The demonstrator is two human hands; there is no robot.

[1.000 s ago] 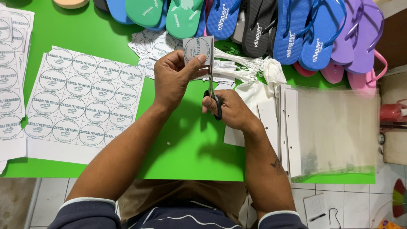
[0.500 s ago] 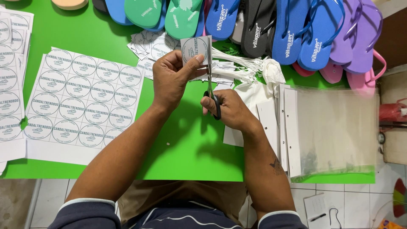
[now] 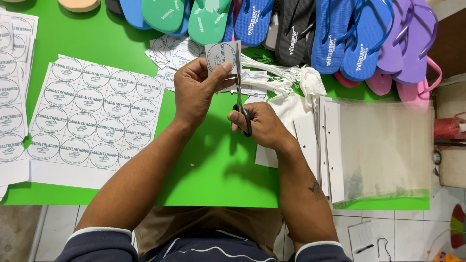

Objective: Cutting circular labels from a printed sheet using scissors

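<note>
My left hand [image 3: 196,92] pinches a small square paper piece with a round printed label [image 3: 222,57], held upright above the green table [image 3: 204,165]. My right hand [image 3: 262,127] grips black-handled scissors [image 3: 241,104], fingers through the loops. The blades point up along the right edge of the paper piece. Both forearms reach in from the bottom of the view.
A sheet of round printed labels [image 3: 94,116] lies at left, more sheets [image 3: 12,87] at the far left edge. Cut label pieces [image 3: 170,53] and white strings [image 3: 272,75] lie behind the hands. Clear plastic bags [image 3: 383,150] sit at right. Coloured flip-flops [image 3: 340,34] line the back.
The scissors have closed slightly along the edge of the paper piece. My hands stay in almost the same place.
</note>
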